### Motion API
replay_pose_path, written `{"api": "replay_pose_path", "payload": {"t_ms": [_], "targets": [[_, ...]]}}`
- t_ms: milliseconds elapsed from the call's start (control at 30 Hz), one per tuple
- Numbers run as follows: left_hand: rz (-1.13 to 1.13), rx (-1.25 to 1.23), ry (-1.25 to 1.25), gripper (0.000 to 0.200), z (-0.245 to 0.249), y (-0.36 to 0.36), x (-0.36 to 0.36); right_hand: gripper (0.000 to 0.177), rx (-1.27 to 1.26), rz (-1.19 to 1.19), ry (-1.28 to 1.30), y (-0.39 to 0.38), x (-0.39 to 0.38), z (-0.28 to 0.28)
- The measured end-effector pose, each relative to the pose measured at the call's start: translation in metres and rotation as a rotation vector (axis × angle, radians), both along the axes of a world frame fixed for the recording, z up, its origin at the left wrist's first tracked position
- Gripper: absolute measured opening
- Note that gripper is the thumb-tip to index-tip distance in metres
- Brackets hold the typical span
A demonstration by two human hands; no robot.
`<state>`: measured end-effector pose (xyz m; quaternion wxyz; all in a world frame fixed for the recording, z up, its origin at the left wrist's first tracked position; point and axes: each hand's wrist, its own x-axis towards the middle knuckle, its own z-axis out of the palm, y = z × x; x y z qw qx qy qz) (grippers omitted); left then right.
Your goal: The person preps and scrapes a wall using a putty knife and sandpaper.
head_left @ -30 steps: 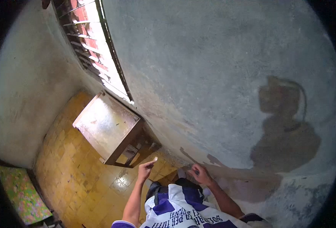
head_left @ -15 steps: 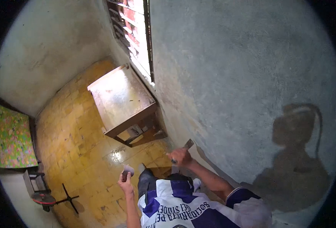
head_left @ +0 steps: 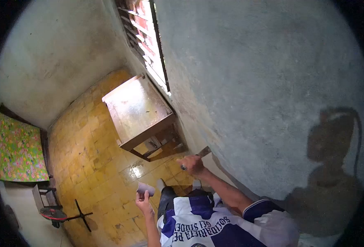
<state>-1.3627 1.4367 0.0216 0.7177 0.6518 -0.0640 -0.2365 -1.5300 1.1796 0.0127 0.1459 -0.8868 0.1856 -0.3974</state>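
Note:
My left hand (head_left: 144,201) is closed on a curled grey-purple sheet (head_left: 146,189), which looks like sandpaper, above the tiled floor. My right hand (head_left: 193,165) grips a tool by its handle, and the tool's flat blade (head_left: 204,152), like that of a scraper, points up and right toward the wall (head_left: 247,103). The blade's tip is close to the lower part of the wall; whether it touches cannot be made out.
A wooden table (head_left: 136,109) stands against the wall under a bright louvered window (head_left: 149,45). At the left are a flower-patterned surface (head_left: 19,150) and a black-legged stand (head_left: 81,215) on the yellow tiles (head_left: 95,164). A shadow falls on the right wall.
The room has shifted slightly in view. My left hand has moved a little right with the sheet, which now shows more of its length. My right hand still holds the tool near the wall.

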Motion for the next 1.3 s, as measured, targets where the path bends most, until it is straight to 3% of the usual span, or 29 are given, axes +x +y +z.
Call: {"api": "replay_pose_path", "payload": {"t_ms": [167, 267, 367, 567, 667, 767, 900, 1000, 1167, 1233, 1300], "targets": [[-0.039, 0.012, -0.046, 0.024, -0.018, 0.008, 0.011, 0.014, -0.04, 0.034, 0.029, 0.006, -0.01, 0.009], [0.011, -0.017, 0.008, 0.023, -0.007, 0.0, 0.006, 0.017, 0.093, -0.039, -0.054, -0.012, -0.009, -0.001], [-0.039, -0.023, -0.014, 0.023, 0.0, -0.005, 0.01, 0.014, -0.052, 0.078, 0.023, 0.019, -0.005, 0.013], [-0.075, -0.033, -0.015, 0.021, -0.002, -0.011, 0.021, 0.018, 0.033, 0.015, -0.002, -0.001, -0.015, -0.023], [-0.103, -0.024, -0.048, 0.021, 0.002, -0.013, 0.03, 0.022, -0.168, 0.151, 0.167, 0.033, -0.023, -0.007], [-0.118, -0.062, -0.046, 0.022, -0.001, -0.017, 0.039, 0.023, 0.107, 0.082, 0.135, 0.016, -0.051, -0.023], [-0.127, -0.05, -0.014, 0.023, -0.005, -0.023, 0.05, 0.025, -0.051, 0.114, 0.081, 0.028, -0.024, -0.03], [-0.147, -0.015, -0.024, 0.023, 0.001, -0.025, 0.057, 0.026, -0.083, 0.063, 0.11, 0.01, -0.021, -0.005], [-0.107, -0.024, -0.05, 0.023, 0.001, -0.024, 0.059, 0.026, -0.096, 0.075, 0.111, -0.002, 0.008, -0.009], [-0.1, -0.018, -0.077, 0.022, -0.001, -0.019, 0.065, 0.023, -0.059, 0.148, 0.029, 0.009, 0.011, 0.024], [-0.075, -0.029, -0.066, 0.022, -0.004, -0.012, 0.062, 0.025, -0.006, 0.121, -0.006, -0.016, 0.0, -0.007]]}}
